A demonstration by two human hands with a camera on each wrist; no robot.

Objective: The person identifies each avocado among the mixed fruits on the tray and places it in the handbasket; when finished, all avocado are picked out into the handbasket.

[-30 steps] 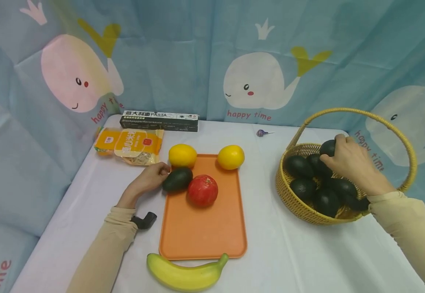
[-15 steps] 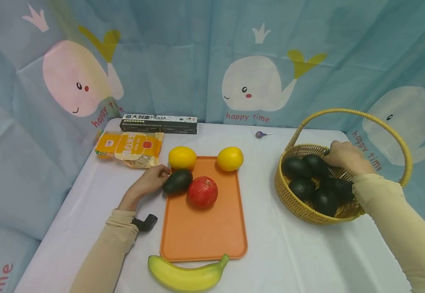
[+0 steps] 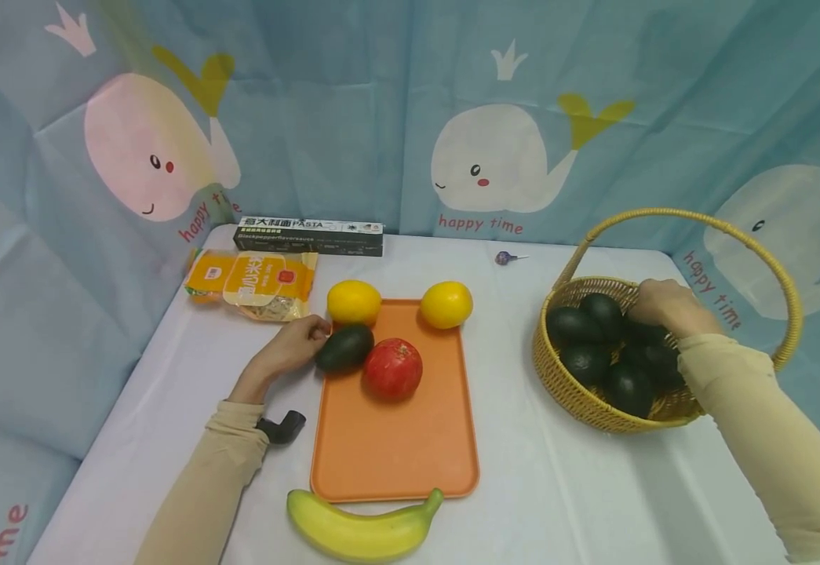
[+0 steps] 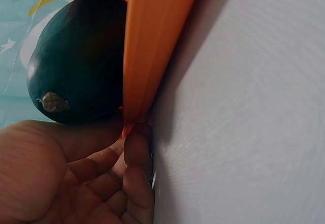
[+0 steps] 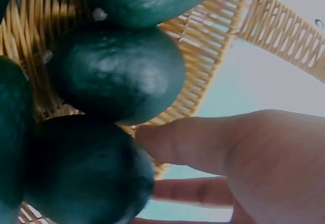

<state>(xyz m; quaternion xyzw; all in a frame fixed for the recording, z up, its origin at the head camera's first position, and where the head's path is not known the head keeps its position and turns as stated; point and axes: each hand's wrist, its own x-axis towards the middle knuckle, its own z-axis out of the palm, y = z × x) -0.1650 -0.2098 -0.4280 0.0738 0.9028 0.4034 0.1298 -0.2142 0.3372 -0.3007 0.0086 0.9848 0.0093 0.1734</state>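
Note:
My right hand (image 3: 672, 306) reaches into a wicker basket (image 3: 572, 400) of several dark green avocados (image 3: 584, 365). In the right wrist view its thumb and fingers lie around the end of one avocado (image 5: 91, 170); the fingertips are partly hidden. At the left, my left hand (image 3: 297, 344) pinches the rim of an orange tray (image 3: 395, 455), thumb above and curled fingers below in the left wrist view. Close to that thumb, another avocado (image 4: 81, 61) lies on the tray's left edge against a red pomegranate (image 3: 392, 369).
Two lemons, a left one (image 3: 354, 303) and a right one (image 3: 446, 304), sit at the tray's far corners. A banana (image 3: 363, 527) lies before the tray. Behind are a yellow food packet (image 3: 250, 284), a pasta box (image 3: 308, 237) and a lollipop (image 3: 503, 257). The basket's tall handle (image 3: 756, 243) arches beside my right arm.
My right hand has lowered an avocado from the basket's far right side down among the others, shifting slightly toward me. The left hand stays at the tray's rim.

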